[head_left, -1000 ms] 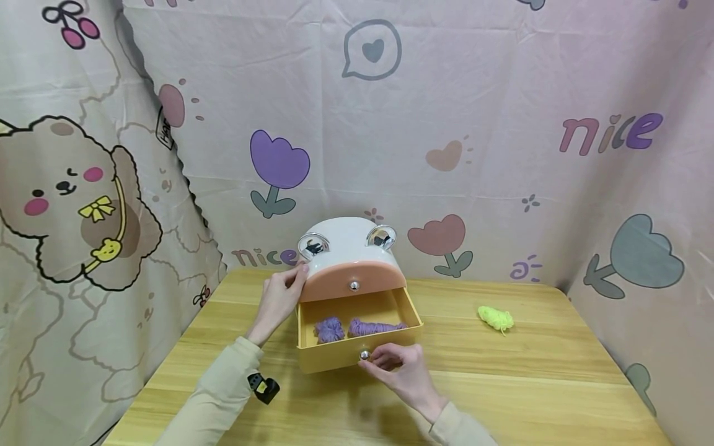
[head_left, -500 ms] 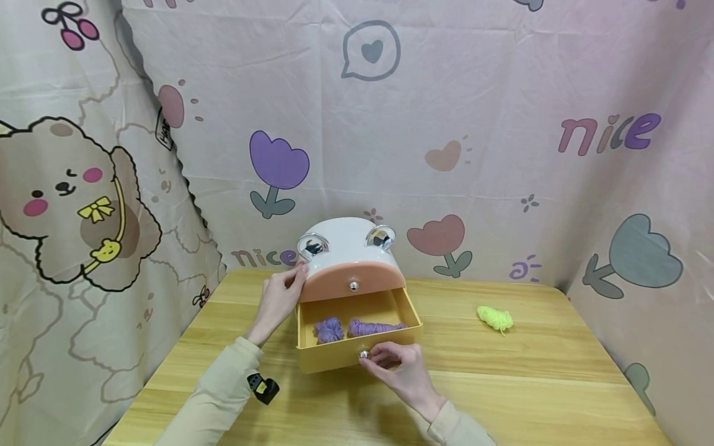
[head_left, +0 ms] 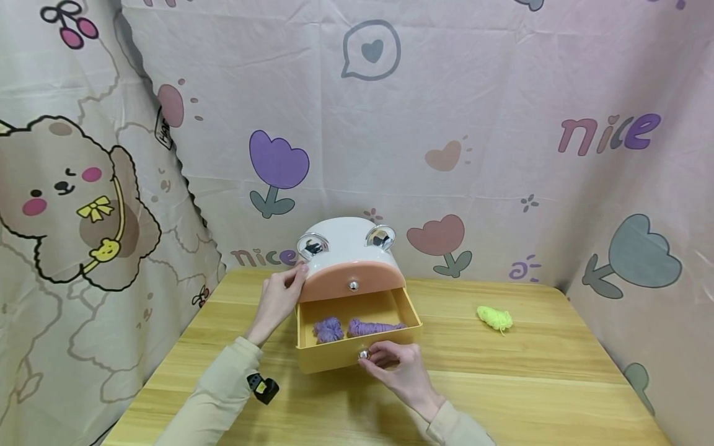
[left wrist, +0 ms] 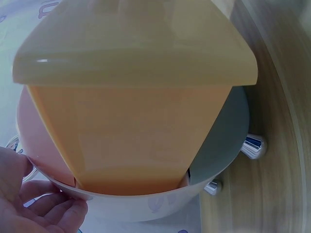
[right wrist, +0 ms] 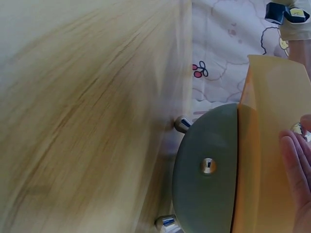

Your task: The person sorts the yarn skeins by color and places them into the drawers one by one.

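Observation:
A small storage box (head_left: 351, 244) with a white domed top, silver-ringed eyes and a pink upper drawer (head_left: 329, 286) stands on the table. Its yellow middle drawer (head_left: 329, 360) is pulled out and holds two bundles of purple yarn, a round one (head_left: 329, 331) and a longer one (head_left: 375, 328). My left hand (head_left: 279, 296) holds the box's left side, with fingers (left wrist: 53, 206) curled against the white shell in the left wrist view. Thumb and fingers of my right hand (head_left: 398, 370) pinch the drawer's silver knob (head_left: 364, 354).
To the right, a bundle of bright yellow yarn (head_left: 494, 318) lies on the wooden table (head_left: 535, 371). A printed curtain (head_left: 357, 136) hangs behind and at both sides. The right wrist view shows a grey-green lower drawer (right wrist: 209, 189) and silver feet (right wrist: 182, 124).

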Available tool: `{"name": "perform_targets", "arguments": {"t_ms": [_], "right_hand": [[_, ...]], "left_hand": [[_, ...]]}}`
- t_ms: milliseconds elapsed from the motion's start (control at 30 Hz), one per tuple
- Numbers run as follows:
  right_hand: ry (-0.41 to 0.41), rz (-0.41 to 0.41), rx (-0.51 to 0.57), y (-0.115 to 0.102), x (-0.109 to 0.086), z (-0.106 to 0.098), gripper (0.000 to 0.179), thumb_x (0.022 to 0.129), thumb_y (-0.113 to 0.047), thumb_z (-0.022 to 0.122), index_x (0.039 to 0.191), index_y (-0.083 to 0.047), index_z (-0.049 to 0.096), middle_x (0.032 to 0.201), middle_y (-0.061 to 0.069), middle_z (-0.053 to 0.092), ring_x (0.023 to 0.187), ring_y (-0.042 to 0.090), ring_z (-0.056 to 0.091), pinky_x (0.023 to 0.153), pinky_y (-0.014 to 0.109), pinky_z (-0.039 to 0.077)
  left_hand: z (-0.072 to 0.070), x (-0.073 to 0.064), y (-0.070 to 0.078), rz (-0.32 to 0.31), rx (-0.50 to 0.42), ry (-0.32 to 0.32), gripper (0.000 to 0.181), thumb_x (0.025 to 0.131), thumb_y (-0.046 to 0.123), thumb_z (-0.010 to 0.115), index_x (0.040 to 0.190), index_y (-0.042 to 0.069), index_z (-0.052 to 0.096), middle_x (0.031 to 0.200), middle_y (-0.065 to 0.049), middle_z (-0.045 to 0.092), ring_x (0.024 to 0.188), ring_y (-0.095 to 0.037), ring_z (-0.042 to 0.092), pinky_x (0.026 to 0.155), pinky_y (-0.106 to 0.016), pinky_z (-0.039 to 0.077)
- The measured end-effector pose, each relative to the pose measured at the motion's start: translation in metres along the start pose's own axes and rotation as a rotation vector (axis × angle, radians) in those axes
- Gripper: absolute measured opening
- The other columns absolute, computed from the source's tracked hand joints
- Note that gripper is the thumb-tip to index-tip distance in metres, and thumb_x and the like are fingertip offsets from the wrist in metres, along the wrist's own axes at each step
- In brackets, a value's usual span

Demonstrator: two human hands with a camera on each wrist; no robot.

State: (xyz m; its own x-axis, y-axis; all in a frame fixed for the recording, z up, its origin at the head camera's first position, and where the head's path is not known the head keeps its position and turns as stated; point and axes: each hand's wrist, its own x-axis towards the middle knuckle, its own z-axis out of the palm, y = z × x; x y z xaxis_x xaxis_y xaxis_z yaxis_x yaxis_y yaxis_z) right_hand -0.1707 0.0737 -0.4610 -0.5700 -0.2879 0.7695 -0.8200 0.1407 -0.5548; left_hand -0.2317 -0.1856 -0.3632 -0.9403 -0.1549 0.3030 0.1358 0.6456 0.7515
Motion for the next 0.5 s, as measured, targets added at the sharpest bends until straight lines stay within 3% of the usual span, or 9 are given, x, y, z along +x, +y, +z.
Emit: {"name": "perform_targets", "arguments": {"t_ms": [500], "right_hand": [[0.005,-0.013,-0.054,0.0036,0.0036,0.0012,0.018,0.075,0.005,0.083,0.088,-0.002,0.073,0.075,0.01,0.077,0.059,0.01,0.072,0.058,0.013,0.055]], "left_hand": [[0.0004,0.0001,-0.0009,0.016,0.011,0.007,0.045,0.104,0.041,0.051,0.136,0.01,0.062,0.143,-0.01,0.058,0.136,-0.04,0.053,0.113,-0.056,0.04]]}}
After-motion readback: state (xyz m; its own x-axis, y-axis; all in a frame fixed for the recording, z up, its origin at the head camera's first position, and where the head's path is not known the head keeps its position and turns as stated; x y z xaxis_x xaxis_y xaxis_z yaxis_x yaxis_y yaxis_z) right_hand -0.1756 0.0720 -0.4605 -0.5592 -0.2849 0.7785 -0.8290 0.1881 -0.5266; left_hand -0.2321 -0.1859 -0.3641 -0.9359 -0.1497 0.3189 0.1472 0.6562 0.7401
